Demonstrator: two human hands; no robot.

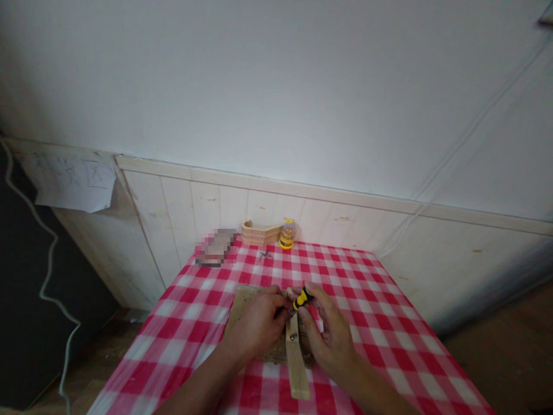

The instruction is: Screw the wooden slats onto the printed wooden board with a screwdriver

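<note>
My right hand [330,331] is closed around a small screwdriver [303,298] with a yellow and black handle. Its tip points down and left at a narrow wooden piece [296,366], which widens toward me and has a small metal screw [293,336] partway along it. My left hand [261,320] is curled shut beside the tip, its fingertips pressed together at the wood's left edge; what they pinch is hidden. Beneath both hands a worn brown board [237,314] lies on the table.
A red-and-white checked cloth [345,271] covers the table. Toward the wall stand a curved wooden part [259,234] and a clear jar with yellow lid and base [287,234]. Several loose screws [265,255] lie near them, and a blurred flat object [216,248] lies at the left.
</note>
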